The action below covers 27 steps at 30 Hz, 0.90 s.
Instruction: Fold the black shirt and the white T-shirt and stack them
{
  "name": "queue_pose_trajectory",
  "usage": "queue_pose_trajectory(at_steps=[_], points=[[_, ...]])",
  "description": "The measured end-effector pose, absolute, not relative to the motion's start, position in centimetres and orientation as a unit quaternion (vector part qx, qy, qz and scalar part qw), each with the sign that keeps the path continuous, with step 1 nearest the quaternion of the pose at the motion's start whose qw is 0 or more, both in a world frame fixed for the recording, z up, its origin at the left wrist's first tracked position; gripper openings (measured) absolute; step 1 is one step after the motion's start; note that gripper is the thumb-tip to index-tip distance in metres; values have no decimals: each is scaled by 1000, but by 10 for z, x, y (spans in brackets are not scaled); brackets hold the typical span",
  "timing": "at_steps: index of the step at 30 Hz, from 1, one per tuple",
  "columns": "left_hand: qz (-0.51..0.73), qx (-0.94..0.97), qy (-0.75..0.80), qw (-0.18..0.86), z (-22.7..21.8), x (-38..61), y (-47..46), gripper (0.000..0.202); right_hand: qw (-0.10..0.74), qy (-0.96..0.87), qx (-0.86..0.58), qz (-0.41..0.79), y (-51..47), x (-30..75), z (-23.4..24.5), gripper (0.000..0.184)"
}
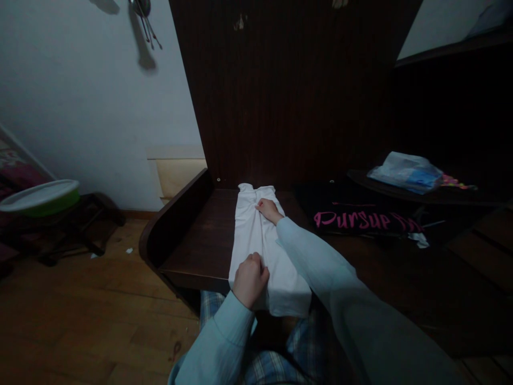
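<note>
Pinching with your right hand [269,210], you have a fold of the white garment [245,227] near its far end; your left hand [251,279] is curled closed at the same crease lower down, apparently on cloth too, though its fingertips are hidden. The garment lies lengthwise on the dark bench [190,240], its far end close to the upright board [296,107], its near end reaching past the front edge over your lap. Expect it to be light and soft, limp rather than slippery, with nothing fragile about it. It likely wrinkles easily, so the gathered far end and the hems should give you surer holds than the loose middle.
</note>
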<state>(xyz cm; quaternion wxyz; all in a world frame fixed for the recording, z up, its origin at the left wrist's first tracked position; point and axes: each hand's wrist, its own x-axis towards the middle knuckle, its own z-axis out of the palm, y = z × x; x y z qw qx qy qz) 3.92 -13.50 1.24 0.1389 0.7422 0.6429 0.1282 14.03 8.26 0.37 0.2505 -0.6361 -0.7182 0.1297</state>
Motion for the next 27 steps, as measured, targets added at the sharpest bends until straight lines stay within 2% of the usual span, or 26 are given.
queue_pose_trajectory(at_steps=[8,14,17,25,27], points=[[150,737,641,153,10,37,-133,13,251,-733,-616,142,81,142,2,11],[345,656,590,321,-8,25,-131,18,250,-730,-618,151,84,143,2,10],[389,618,579,364,-14,23,-128,21,254,-726,-619,156,85,143,3,10],[255,701,630,214,-3,35,-140,17,292,-714,-614,167,77,142,1,4],[231,721,627,184,-1,36,-143,22,307,-711,-608,174,76,142,3,4]])
